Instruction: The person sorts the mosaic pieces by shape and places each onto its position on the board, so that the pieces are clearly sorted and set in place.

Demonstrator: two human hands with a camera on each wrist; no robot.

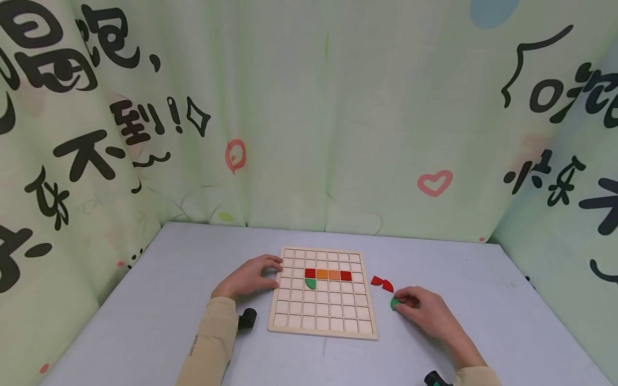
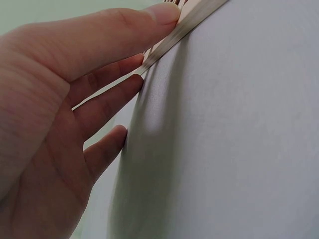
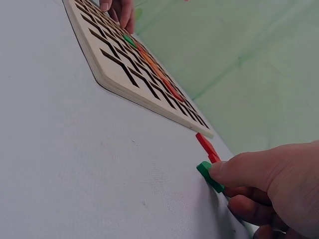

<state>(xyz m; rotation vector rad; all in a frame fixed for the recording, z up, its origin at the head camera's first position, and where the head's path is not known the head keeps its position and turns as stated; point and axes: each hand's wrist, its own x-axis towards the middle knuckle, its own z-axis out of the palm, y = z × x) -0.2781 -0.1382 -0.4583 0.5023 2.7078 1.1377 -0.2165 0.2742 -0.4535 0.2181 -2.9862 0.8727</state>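
A wooden grid board [image 1: 322, 335] lies on the table. My left hand [image 1: 248, 276] rests at its left edge, thumb and fingertips touching the frame with the fingers nearly straight. To the right of the board, my right hand [image 1: 427, 312] pinches a green quarter-circle piece [image 3: 203, 168] between thumb and fingers, low over the table. Two red quarter-circle pieces, one nearer the board [image 1: 376, 280] and one nearer the hand [image 1: 388, 286], lie just beyond it. On the grid, a row holds a red square [image 1: 310, 273], two orange squares [image 1: 328, 274] and another red square [image 1: 345, 275]. Below the left red square sits a green quarter-circle [image 1: 310, 284].
The pale table [image 1: 159, 321] runs back to a light green printed curtain [image 1: 289, 118], which also hangs along both sides. Dark wrist devices show below the left wrist [image 1: 248, 318] and the right wrist [image 1: 435, 378].
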